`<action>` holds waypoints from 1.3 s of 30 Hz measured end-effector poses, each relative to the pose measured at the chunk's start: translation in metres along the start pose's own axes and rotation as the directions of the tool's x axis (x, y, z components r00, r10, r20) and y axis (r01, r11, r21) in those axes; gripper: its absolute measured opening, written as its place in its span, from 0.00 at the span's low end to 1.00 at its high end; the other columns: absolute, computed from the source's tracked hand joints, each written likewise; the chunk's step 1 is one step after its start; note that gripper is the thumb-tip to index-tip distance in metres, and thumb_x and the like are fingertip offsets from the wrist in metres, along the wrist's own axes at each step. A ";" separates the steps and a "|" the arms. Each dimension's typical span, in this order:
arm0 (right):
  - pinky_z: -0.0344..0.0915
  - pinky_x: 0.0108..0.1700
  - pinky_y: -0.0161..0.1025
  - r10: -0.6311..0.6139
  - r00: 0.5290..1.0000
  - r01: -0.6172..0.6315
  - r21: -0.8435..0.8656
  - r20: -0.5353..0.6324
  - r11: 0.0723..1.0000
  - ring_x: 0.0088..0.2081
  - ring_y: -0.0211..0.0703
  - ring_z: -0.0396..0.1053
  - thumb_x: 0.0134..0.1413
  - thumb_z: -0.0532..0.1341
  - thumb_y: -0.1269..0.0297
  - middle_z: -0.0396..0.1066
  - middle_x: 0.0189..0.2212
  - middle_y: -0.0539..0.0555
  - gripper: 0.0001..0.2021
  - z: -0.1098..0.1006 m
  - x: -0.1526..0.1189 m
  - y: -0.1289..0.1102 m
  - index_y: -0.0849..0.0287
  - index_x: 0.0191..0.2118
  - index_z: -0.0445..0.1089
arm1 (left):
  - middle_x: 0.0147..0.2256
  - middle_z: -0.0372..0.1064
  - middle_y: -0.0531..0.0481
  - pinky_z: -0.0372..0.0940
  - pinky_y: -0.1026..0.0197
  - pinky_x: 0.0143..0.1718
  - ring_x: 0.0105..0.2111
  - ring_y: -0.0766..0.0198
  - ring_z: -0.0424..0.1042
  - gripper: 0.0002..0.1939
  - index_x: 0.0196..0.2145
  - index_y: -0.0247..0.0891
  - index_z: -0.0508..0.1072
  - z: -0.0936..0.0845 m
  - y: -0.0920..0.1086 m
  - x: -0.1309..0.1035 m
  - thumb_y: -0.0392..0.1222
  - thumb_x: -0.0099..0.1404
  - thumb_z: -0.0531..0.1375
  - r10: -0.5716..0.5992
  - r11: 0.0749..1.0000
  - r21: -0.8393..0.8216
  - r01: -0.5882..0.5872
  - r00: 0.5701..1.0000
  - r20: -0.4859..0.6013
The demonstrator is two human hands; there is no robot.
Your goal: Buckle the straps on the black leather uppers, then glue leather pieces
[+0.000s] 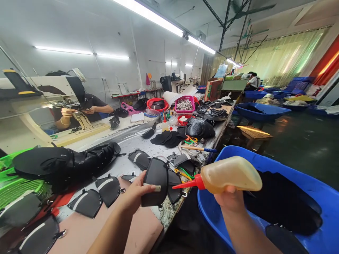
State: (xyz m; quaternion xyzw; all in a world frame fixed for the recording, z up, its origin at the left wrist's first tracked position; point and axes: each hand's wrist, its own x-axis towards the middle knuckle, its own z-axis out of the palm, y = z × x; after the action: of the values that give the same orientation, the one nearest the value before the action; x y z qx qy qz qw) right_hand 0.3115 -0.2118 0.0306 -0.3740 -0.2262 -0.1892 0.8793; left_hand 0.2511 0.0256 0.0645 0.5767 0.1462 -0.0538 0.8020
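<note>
My left hand (137,192) grips a dark curved piece (156,180) with a black edge, tilted up over the table's front edge, the thumb lying across its face. My right hand (230,199) is wrapped round a squeeze bottle (227,173) of yellowish liquid. Its red nozzle (185,184) points left toward the dark piece, with a small gap between them. Similar dark pieces with pale strips lie on the table, among them one piece (108,190) left of my hand and another (86,203) farther left. Several more lie behind the held one.
A blue tub (212,215) with black material stands at the right, below the table edge. Green baskets (29,192) and a black bundle (66,162) are at the left. A brush with a blue handle (209,150) lies near the edge. Across the table, a person's hands (67,114) work at a machine.
</note>
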 end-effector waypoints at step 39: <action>0.72 0.35 0.46 0.128 0.991 -0.134 -0.179 -0.048 0.975 0.32 0.48 0.72 0.31 0.71 0.53 0.75 0.31 0.53 0.22 -0.033 0.003 0.017 0.52 0.37 0.72 | 0.30 0.76 0.46 0.66 0.64 0.25 0.25 0.60 0.73 0.24 0.38 0.36 0.76 0.000 -0.008 -0.028 0.31 0.39 0.60 -0.127 0.990 0.087 0.111 0.968 0.218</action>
State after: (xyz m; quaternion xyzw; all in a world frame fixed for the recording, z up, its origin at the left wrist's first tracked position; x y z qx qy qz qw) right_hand 0.3311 -0.2258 0.0027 -0.4632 -0.1668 -0.1574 0.8561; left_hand 0.2227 0.0212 0.0656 0.5865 0.0875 -0.1716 0.7867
